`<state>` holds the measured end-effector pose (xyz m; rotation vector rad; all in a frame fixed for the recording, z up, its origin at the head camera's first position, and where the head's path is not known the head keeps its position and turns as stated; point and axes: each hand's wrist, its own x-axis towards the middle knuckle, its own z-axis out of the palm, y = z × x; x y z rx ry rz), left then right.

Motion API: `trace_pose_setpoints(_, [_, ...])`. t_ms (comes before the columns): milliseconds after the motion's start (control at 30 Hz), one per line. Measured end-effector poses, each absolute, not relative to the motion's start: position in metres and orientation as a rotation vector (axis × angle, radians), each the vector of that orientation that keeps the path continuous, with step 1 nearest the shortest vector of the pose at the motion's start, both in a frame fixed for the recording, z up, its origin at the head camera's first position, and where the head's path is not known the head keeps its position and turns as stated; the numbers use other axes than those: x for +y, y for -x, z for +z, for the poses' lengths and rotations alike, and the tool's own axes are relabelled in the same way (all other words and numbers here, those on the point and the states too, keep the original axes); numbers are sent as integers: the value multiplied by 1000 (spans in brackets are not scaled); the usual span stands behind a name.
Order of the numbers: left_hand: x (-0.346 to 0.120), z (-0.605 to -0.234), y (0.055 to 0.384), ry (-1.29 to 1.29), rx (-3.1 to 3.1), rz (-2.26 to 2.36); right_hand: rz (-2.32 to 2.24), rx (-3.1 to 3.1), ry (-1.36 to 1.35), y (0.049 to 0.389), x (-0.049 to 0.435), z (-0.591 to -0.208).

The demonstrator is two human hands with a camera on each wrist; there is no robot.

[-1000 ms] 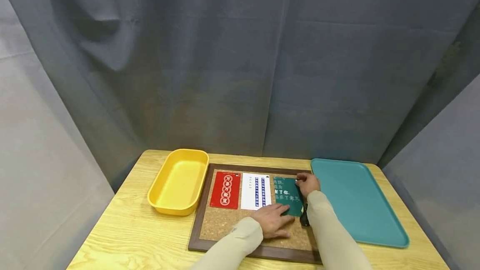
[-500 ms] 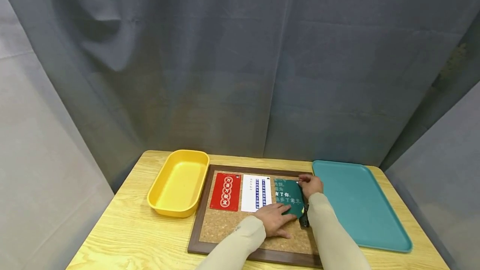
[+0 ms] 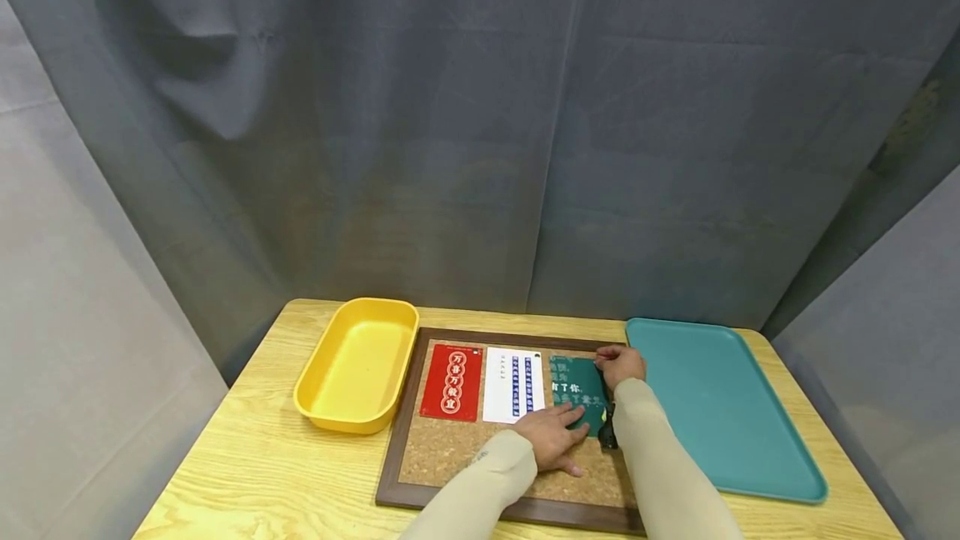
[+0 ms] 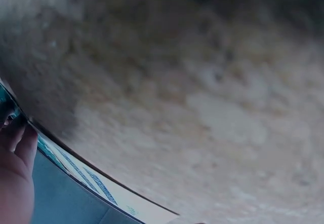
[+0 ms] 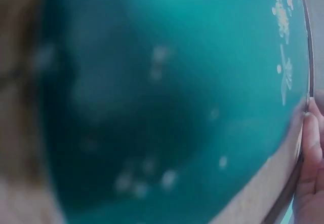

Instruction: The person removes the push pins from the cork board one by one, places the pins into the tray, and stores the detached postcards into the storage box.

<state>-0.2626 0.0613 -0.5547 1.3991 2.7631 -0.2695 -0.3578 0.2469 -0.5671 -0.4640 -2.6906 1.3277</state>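
Left hand [image 3: 551, 438] splays on my green card [image 3: 576, 382]; right hand [image 3: 622, 366] at one o'clock, grip unclear. Red card [image 3: 452, 383]: head view only.

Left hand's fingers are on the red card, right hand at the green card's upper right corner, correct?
No: the left hand has its fingers on the green card, not the red card, as the head view shows. The right hand is where you said.

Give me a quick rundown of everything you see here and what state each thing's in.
Corkboard, lying flat
Green card, printed side up, partly covered
Left hand, fingers spread on that card
Right hand, at its upper right corner; grip unclear
Red card, printed side up
White card, printed side up
Yellow bin, upright
Teal tray, lying flat
Gray curtain, hanging
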Motion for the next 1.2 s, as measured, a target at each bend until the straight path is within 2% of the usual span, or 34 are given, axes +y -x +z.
trace_pose_setpoints(400, [62,-552,259,-1385,2738,-293,1299,-2696,574,365,245,-573])
trace_pose_setpoints(1200, [60,-551,262,-1404,2739,-229,1318,-2687,494,362,243,-567])
